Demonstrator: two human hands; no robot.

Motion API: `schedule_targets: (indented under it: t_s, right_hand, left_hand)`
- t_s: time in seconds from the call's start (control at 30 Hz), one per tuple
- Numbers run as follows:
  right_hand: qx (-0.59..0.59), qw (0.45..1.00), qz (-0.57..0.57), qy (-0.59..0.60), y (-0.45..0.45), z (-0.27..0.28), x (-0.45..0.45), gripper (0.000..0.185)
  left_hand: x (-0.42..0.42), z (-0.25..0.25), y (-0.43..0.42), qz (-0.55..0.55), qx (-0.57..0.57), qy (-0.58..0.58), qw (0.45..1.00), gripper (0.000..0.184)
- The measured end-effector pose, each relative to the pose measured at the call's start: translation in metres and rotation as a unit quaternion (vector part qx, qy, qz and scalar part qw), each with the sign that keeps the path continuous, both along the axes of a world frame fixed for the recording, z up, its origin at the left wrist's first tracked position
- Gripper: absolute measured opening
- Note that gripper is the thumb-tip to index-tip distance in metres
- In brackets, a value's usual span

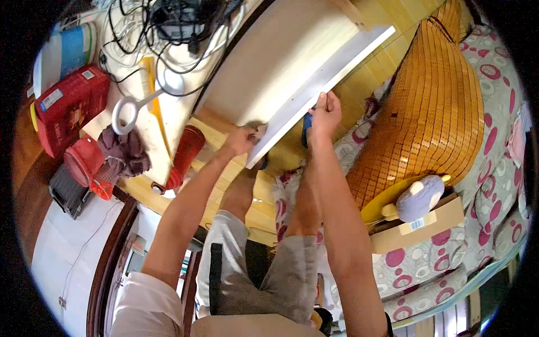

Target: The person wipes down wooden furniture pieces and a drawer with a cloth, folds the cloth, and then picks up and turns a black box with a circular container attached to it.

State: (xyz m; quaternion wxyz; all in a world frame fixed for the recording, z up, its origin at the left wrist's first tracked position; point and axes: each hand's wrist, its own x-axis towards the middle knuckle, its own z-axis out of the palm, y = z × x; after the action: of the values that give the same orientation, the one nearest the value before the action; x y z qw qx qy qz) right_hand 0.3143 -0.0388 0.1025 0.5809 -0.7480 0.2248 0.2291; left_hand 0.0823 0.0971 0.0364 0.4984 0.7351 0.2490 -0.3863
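One open drawer (pixel 321 80) juts out beside the table (pixel 147 131). Two hands are at its front: the right hand (pixel 326 116) at the top edge, the left hand (pixel 242 140) inside; whether either grip is clamped, I cannot tell. One comb (pixel 159 124) lies on the table; one plush toy (pixel 420 199) sits at one cardboard box (pixel 424 227).

- Black cables (pixel 185 25) lie tangled on a pale tabletop (pixel 177 110).
- A white ring-ended object (pixel 117 117) crosses a yellow comb (pixel 148 78).
- A red box (pixel 76 106) lies just beside a blue-and-white pack (pixel 73 50).
- A brown slatted mat (pixel 432 101) lies over circle-patterned bedding (pixel 404 278).
- A grey plush toy (pixel 420 199) rests at a cardboard box (pixel 429 230).
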Motion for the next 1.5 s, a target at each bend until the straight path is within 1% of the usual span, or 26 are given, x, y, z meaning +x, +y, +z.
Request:
schedule_targets:
  t_s: [0.03,0.07,0.13,0.17,0.2,0.27,0.3,0.4,0.43,0.47,0.53,0.57,0.67,0.7,0.8,0.87,0.97,1.03,1.07,1.1,1.2,1.27,1.33,1.37,1.4,1.5]
  right_hand:
    - [0.004,0.997,-0.002,0.074,0.002,0.005,-0.01,0.053]
    - [0.01,0.997,-0.003,0.073,0.005,0.004,-0.024,0.053]
    - [0.058,0.995,0.085,-0.019,0.013,-0.003,-0.054,0.067]
    - [-0.012,0.993,0.111,0.023,0.015,-0.005,-0.062,0.074]
    - [-0.012,0.993,0.111,0.024,0.022,-0.005,-0.061,0.074]
    - [-0.202,0.967,0.146,0.053,0.034,-0.001,-0.07,0.072]
    - [-0.192,0.969,0.147,0.052,0.034,0.0,-0.07,0.072]
    - [-0.149,0.969,0.189,0.061,0.039,0.024,-0.062,0.072]
    - [-0.156,0.967,0.201,0.018,0.051,0.028,-0.064,0.074]
    - [-0.171,0.956,0.208,0.116,0.057,0.033,-0.059,0.075]
    - [-0.15,0.964,0.213,0.057,0.076,0.027,-0.065,0.077]
    - [-0.13,0.97,0.202,0.03,0.084,0.025,-0.07,0.08]
    - [-0.106,0.961,0.24,0.089,0.112,0.043,-0.059,0.082]
    - [-0.107,0.956,0.267,0.056,0.125,0.036,-0.062,0.088]
    - [0.076,0.959,0.265,0.059,0.118,0.019,-0.064,0.107]
    - [0.061,0.957,0.277,0.064,0.107,0.02,-0.062,0.106]
    - [0.235,0.943,0.192,0.133,0.082,0.026,-0.076,0.072]
    - [0.281,0.941,0.129,0.135,0.066,0.03,-0.09,0.047]
    - [0.259,0.954,0.119,0.095,0.06,0.03,-0.104,0.049]
    - [0.235,0.954,0.154,0.107,0.046,0.029,-0.111,0.05]
    - [0.195,0.955,0.196,0.112,0.026,0.033,-0.149,0.059]
    - [0.218,0.955,0.131,0.152,0.014,0.029,-0.162,0.061]
    - [0.155,0.982,0.033,0.106,0.009,0.01,-0.184,0.064]
    - [0.151,0.979,0.039,0.129,-0.002,0.008,-0.185,0.061]
    - [0.256,0.954,-0.065,0.143,-0.013,0.004,-0.193,0.054]
    - [0.229,0.958,-0.138,0.104,-0.012,-0.001,-0.201,0.049]
  left_hand:
    - [0.016,0.043,-0.002,-0.016,0.055,-0.008,0.998,0.04]
    - [0.019,0.059,-0.003,-0.001,0.063,0.009,0.998,0.044]
    - [0.013,0.076,-0.012,0.138,0.063,0.029,0.988,0.047]
    - [0.005,0.074,-0.014,0.143,0.054,0.065,0.986,0.052]
    - [0.003,0.081,-0.018,0.143,0.054,0.065,0.986,0.052]
    - [-0.011,0.1,-0.025,0.196,0.08,0.057,0.976,0.057]
    - [-0.018,0.092,-0.03,0.206,0.109,0.032,0.972,0.059]
    - [-0.006,0.131,-0.027,0.148,0.148,0.012,0.978,0.057]
    - [-0.011,0.137,-0.034,0.084,0.251,-0.071,0.962,0.049]
    - [-0.013,0.137,-0.034,0.081,0.251,-0.07,0.962,0.049]
    - [-0.013,0.134,-0.027,0.077,0.273,-0.092,0.955,0.053]
    - [-0.015,0.132,-0.023,0.051,0.288,-0.05,0.955,0.052]
    - [-0.004,0.143,-0.012,0.068,0.324,-0.016,0.944,0.05]
    - [-0.004,0.147,-0.009,0.112,0.32,-0.049,0.94,0.05]
    - [-0.008,0.144,-0.005,0.159,0.343,-0.133,0.916,0.051]
    - [-0.005,0.142,-0.004,0.163,0.339,-0.132,0.917,0.052]
    - [0.009,0.147,-0.001,0.263,0.243,-0.155,0.921,0.043]
    - [0.019,0.15,-0.002,0.231,0.233,-0.155,0.932,0.045]
    - [0.022,0.15,-0.003,0.207,0.22,-0.152,0.941,0.047]
    - [0.026,0.144,-0.012,0.18,0.244,-0.271,0.913,0.044]
    - [0.026,0.141,-0.027,0.108,0.194,-0.317,0.922,0.043]
    - [0.022,0.138,-0.028,0.096,0.173,-0.295,0.935,0.05]
    - [0.015,0.145,-0.032,-0.039,0.231,-0.308,0.922,0.059]
    - [0.011,0.151,-0.028,-0.093,0.255,-0.293,0.917,0.072]
    - [0.003,0.159,-0.025,-0.083,0.292,-0.324,0.896,0.067]
    - [-0.007,0.141,-0.021,-0.081,0.318,-0.298,0.896,0.065]
